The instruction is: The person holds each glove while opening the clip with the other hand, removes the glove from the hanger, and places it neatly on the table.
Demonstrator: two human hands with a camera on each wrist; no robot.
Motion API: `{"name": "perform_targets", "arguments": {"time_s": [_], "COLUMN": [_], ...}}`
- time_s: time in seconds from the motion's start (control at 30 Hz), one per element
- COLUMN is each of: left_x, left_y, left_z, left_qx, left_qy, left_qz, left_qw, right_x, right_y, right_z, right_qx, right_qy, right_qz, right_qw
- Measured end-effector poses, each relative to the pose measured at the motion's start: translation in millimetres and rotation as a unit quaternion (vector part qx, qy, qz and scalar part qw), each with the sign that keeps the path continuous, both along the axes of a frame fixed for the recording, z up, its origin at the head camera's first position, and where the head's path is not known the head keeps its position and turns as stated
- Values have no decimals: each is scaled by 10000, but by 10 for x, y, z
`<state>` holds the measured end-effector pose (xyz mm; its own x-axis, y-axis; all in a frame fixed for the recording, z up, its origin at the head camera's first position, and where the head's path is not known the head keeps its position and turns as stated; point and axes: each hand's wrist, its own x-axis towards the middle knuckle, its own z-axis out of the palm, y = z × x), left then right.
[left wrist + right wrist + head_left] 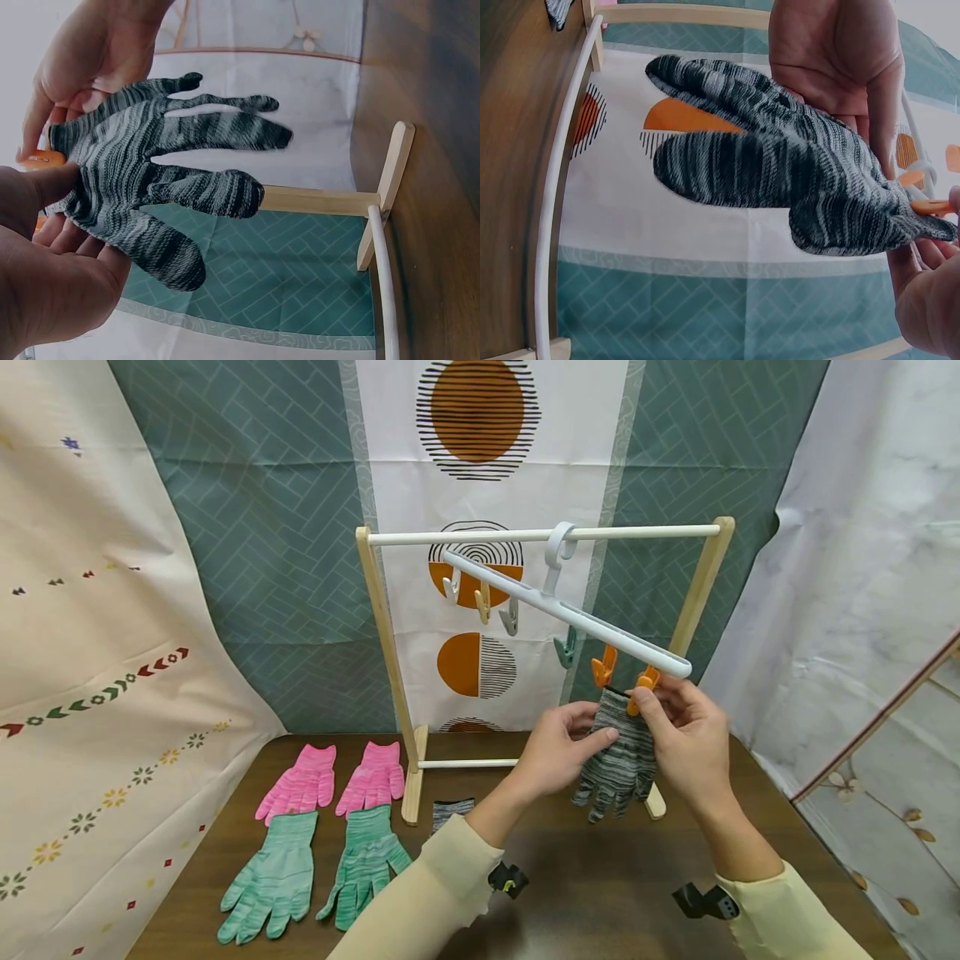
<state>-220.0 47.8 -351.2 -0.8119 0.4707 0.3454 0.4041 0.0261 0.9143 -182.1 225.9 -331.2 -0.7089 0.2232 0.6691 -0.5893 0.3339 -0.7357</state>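
A grey-and-black striped knit glove [611, 760] hangs fingers-down below the right end of a pale plastic clip hanger [570, 612]. My left hand [555, 747] pinches its cuff side between thumb and fingers. At the cuff's other side, my right hand [690, 739] pinches the outermost orange clip [647, 681], which sits against the cuff edge. A second orange clip [603, 667] hangs just left of it, close above the cuff. In the left wrist view the glove [120, 157] spreads its fingers sideways; whether the clip bites the fabric is unclear.
The hanger hooks over a wooden-ended rack's white rail [465, 537], tilted down rightward. More clips, such as a green one [566, 647], hang along it. Pink gloves [303, 781] and green gloves [277, 868] lie at the table's left. Another grey glove [452, 810] is partly behind my left forearm.
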Motion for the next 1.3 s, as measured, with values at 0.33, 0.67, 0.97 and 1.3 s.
{"name": "perform_targets", "arguments": {"time_s": [0.33, 0.67, 0.97, 1.3], "left_x": [11, 20, 17, 11], "left_y": [-31, -23, -26, -51], "left_z": [6, -1, -18, -61], "left_qx": [18, -2, -89, -112], "left_qy": [-113, -133, -172, -217], "left_qz": [191, 202, 263, 234], "left_qw": [9998, 9997, 9995, 9994], "right_x": [-21, -36, -58, -49], "right_y": [-1, 4, 14, 35], "right_z": [-16, -14, -38, -30], "right_qx": [2, -113, -59, -94], "right_qy": [-6, 86, 75, -32], "right_qz": [-46, -18, -87, -88], "right_qw": [10000, 9999, 9999, 9999]}}
